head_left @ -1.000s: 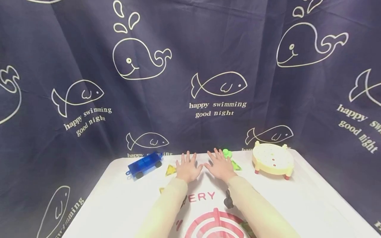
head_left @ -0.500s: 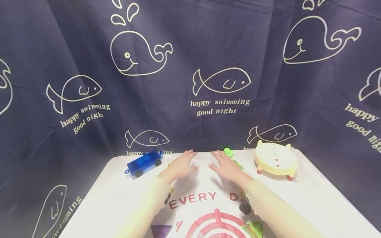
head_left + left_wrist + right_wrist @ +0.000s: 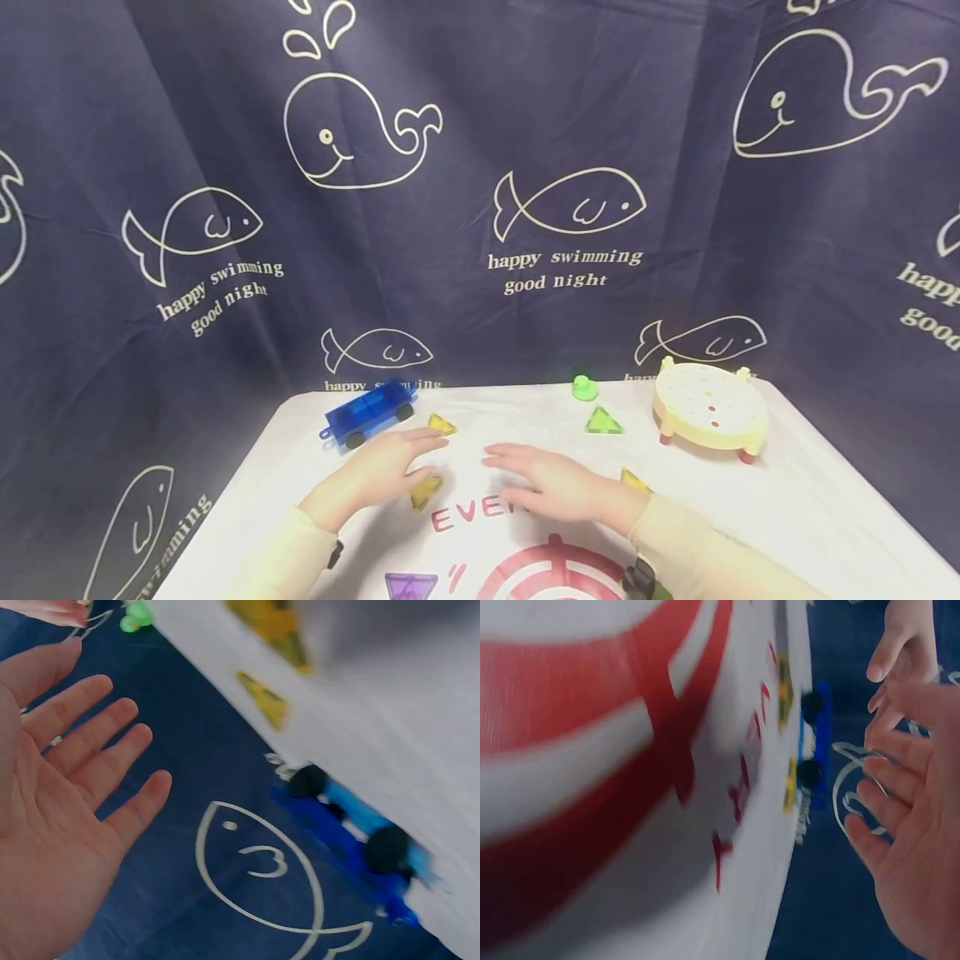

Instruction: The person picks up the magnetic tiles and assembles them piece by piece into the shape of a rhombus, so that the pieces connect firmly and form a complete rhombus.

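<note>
Behind the bench (image 3: 817, 508), a navy curtain (image 3: 480, 125) with white whale and fish outlines. Bench is white, red ring print (image 3: 555, 543) at the bottom of the head view, red lettering (image 3: 466, 513) just beyond it. Right hand (image 3: 551, 479) is over the lettering, covering part of it; grip wide, fingers extended toward the left. Left hand (image 3: 382, 467) is over the bench's left half; grip wide too, fingers extended, thumb apart. Hands well apart in the head view. Cream round toy stand (image 3: 708, 396), speckled top, red-tipped front legs: far right. Translucent blue toy wagon (image 3: 367, 412), black wheels: far left, just beyond the left hand. Purple triangle tile (image 3: 410, 585): near side, left of the ring. Green triangle tile (image 3: 603, 422): far side, left of the stand. Yellow triangle tiles: one (image 3: 442, 426) just past the left fingertips, one (image 3: 426, 492) just beside the left thumb, third (image 3: 635, 481) partly hidden behind the right wrist. Green knob (image 3: 584, 389): at the back edge, behind the green tile.
</note>
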Demonstrator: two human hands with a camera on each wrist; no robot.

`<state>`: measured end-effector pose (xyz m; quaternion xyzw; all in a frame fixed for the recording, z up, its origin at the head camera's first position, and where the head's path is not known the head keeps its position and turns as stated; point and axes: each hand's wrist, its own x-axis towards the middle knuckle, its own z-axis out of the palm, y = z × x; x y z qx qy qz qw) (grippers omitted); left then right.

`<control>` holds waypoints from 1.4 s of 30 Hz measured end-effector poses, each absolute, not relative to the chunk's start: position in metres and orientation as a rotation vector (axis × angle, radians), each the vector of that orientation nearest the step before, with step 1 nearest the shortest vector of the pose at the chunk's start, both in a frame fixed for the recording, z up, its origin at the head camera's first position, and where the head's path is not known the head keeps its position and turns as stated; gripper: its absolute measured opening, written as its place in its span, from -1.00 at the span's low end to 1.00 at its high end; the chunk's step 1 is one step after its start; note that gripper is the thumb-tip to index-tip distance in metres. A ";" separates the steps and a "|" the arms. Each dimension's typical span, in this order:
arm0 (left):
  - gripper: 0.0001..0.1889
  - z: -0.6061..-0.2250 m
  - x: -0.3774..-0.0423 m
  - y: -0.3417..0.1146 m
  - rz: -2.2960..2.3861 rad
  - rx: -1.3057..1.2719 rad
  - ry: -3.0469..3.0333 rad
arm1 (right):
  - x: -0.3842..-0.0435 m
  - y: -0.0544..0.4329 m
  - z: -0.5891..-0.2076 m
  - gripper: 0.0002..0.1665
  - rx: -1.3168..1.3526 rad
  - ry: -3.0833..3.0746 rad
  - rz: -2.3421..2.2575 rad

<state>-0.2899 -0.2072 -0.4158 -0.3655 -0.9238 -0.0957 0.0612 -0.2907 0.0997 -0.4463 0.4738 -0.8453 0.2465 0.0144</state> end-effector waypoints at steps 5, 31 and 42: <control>-0.57 -0.426 -0.280 -0.229 -0.237 -1.110 -2.802 | -0.279 0.081 -0.451 -0.42 1.735 -2.569 0.618; -0.48 -0.474 -0.267 -0.236 -0.348 -0.990 -2.893 | -0.234 0.036 -0.477 -0.41 2.183 -2.055 -0.101; -0.48 -0.477 -0.270 -0.230 -0.421 -0.913 -2.935 | -0.237 0.038 -0.483 -0.40 2.174 -2.035 -0.028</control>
